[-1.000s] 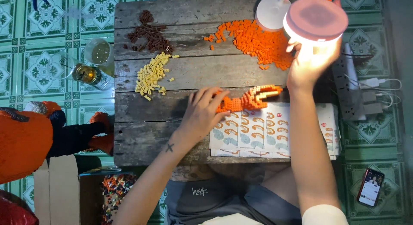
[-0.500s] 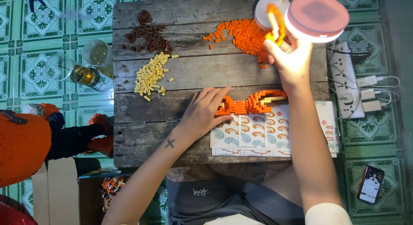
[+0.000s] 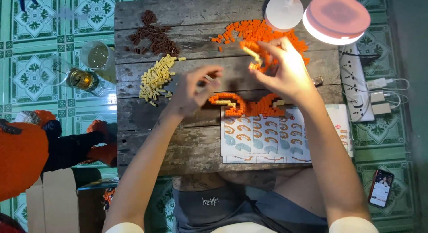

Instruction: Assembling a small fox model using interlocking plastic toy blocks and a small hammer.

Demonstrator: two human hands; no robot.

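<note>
Above the white instruction sheet [image 3: 267,139] with orange figures: right hand [image 3: 285,72] pinching an orange-and-yellow brick piece [image 3: 255,55], left hand [image 3: 192,91] half-curled, blurred, contents unclear.

One head cam, worn by the person, looks straight down on the wooden table [image 3: 178,144] from above, approx arm's length off. Far table edge at pic top, person's lap at bottom, tiled floor [image 3: 40,46] both sides. No 2nd view, so no overlap.

sleeves: short, white | shorts: grey | left forearm: small tattoo
</note>
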